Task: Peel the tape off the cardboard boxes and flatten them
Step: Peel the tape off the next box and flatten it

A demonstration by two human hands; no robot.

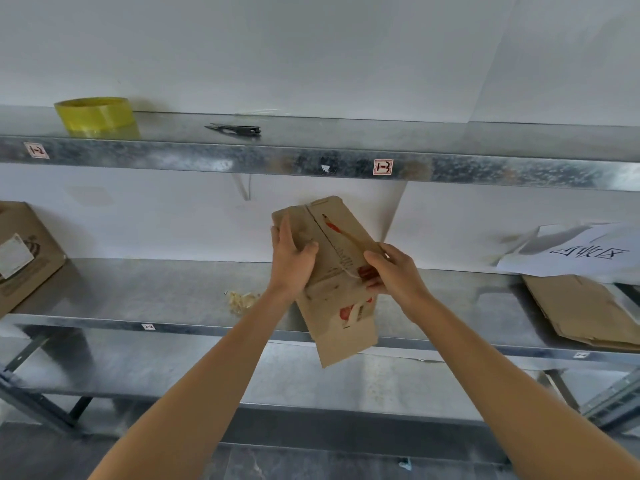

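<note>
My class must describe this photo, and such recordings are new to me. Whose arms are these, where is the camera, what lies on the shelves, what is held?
No machine here: a person wears one camera on the head, looking down at their bare arms. The left hand and the right hand grip a flattened brown cardboard box with red print; a thin tape strip seems to run to the right hand. On the upper grey metal shelf rest a yellow tape roll and a dark cutting tool. On the lower metal shelf lie a brown cardboard box, crumpled tape scraps, flat brown cardboard and a white printed sheet.
</note>
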